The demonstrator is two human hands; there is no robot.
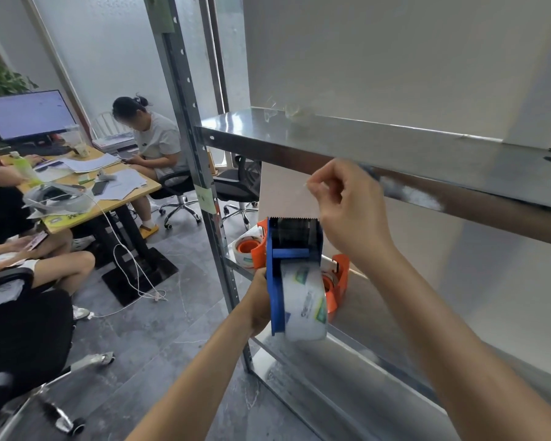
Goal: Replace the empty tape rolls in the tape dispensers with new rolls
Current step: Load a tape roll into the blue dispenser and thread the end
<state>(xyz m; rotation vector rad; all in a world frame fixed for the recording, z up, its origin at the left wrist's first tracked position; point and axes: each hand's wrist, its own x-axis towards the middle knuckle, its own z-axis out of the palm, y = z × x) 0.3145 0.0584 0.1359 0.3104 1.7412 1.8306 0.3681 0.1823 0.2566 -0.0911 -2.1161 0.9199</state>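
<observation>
My left hand (259, 302) grips a blue tape dispenser (282, 249) from its left side, holding it upright in front of the metal rack. A full roll of clear printed tape (307, 302) sits in it. Above the dispenser's serrated blade, my right hand (347, 205) pinches the free end of the clear tape (288, 192), which is stretched up from the blade. Two orange dispensers rest on the lower shelf behind: one on the left (252, 248) with a roll in it, one on the right (337, 283), partly hidden.
The steel rack's upper shelf (395, 144) juts out just above my right hand, and its upright post (201, 173) stands left of the dispenser. People sit at a desk (86, 192) with a monitor on the left. Office chairs stand on the grey floor.
</observation>
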